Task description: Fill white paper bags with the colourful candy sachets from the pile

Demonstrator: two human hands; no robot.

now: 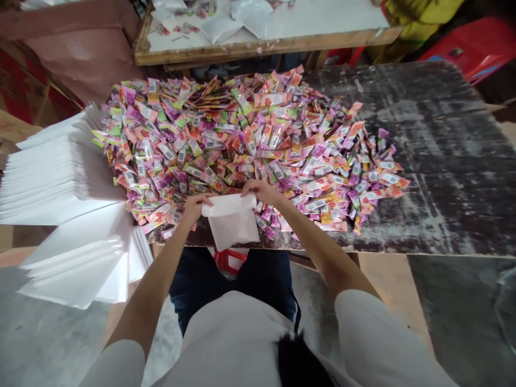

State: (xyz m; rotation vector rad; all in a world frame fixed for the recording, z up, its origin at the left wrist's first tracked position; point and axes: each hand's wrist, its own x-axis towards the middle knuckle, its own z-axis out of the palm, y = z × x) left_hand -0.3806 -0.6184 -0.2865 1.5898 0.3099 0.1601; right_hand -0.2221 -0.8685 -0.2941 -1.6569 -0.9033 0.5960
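Observation:
A small white bag (234, 223) hangs at the near edge of the dark worn table (443, 161), its mouth turned up. My left hand (194, 207) pinches the bag's left top corner. My right hand (260, 190) grips the right side of the bag's top edge, right against a big heap of small pink, green and orange sachets (242, 145) spread over the table's left half.
Stacks of white bags (52, 177) lie to my left, with more (84, 258) lower down. A second table (262, 32) with white packets stands behind. Cardboard boxes (24, 80) are at far left, a red plastic item (471, 45) at top right.

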